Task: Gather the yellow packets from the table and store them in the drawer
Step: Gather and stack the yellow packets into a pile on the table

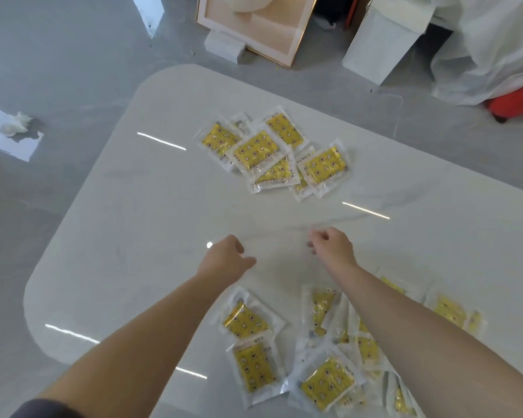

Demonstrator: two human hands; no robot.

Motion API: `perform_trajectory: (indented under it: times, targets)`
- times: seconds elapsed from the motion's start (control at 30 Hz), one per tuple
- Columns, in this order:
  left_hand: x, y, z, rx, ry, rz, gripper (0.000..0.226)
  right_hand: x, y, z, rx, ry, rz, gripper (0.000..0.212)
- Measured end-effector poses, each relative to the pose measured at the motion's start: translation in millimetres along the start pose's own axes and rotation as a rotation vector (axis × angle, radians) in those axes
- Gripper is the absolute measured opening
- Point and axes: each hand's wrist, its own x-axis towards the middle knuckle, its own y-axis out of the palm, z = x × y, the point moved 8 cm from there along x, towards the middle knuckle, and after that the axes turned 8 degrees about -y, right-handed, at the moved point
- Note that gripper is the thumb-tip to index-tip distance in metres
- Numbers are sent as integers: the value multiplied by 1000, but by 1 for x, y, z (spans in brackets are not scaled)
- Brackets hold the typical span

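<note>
Yellow packets, flat clear-plastic pouches with a yellow star-printed insert, lie in two groups on the glossy white marble-look counter: a far cluster of overlapping packets beyond the hands, and a near scatter under and between the forearms. No drawer is in view.

The left hand and the right hand hover over the bare counter between the two groups, apart from every packet. Both sets of fingers are loosely curled and hold nothing.

Judged step: gathering, with the reach directed toward the far cluster. The next move calls for extending both hands to that cluster, then sweeping or pinching the slippery, overlapping packets into one stack. The near scatter remains to be collected afterwards.
</note>
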Motion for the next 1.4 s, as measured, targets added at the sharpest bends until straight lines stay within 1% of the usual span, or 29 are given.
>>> perform_trajectory:
  times: [0.07,0.2,0.27,0.33,0.4,0.47,0.5,0.57,0.6,0.67,0.73,0.77,0.87,0.93,1.03,1.1,1.17,1.23,1.3,1.4]
  targets:
    - [-13,18,14,129,62,-14,32,-16,6,-8,-64,-49,92,22]
    - [-39,45,26,385,238,-96,38,-45,11,-25,-90,-133,197,17]
    - [-50,58,33,508,304,-125,52,-57,14,-34,-162,-195,260,13]
    - [-60,73,40,662,363,-137,74,-67,19,-43,-266,-284,346,11]
    - [-67,89,45,858,419,-138,96,-76,25,-47,-428,-418,427,19]
    - [-71,107,45,1044,467,-146,111,-85,31,-46,-640,-589,503,35]
    - [-71,115,45,1111,482,-152,114,-89,34,-46,-725,-670,550,42]
    - [-67,125,40,1174,485,-168,113,-98,41,-50,-872,-787,678,54]
    - [-65,127,36,1184,489,-180,110,-103,43,-55,-948,-814,752,57]
    - [-63,129,26,1189,534,-205,99,-112,48,-66,-1087,-862,860,58]
    - [-62,129,19,1169,567,-211,87,-119,53,-73,-1166,-916,894,53]
    - [-59,128,18,1156,555,-200,81,-120,54,-74,-1177,-922,893,47]
    - [-52,123,19,1094,478,-134,53,-119,58,-71,-1161,-898,883,22]
    - [-49,117,20,1053,443,-85,36,-119,58,-67,-1140,-872,896,10]
    - [-45,106,22,877,357,51,22,-116,49,-60,-1016,-755,933,2]
    - [-41,97,21,781,330,85,14,-110,40,-52,-935,-712,902,8]
    - [-37,86,16,744,340,87,11,-99,31,-45,-882,-677,851,13]
    - [-29,76,15,700,339,93,15,-90,25,-38,-844,-642,801,16]
    - [-20,66,13,649,328,96,21,-83,21,-29,-798,-609,743,16]
    - [-8,51,10,550,298,85,31,-74,16,-16,-691,-574,633,11]
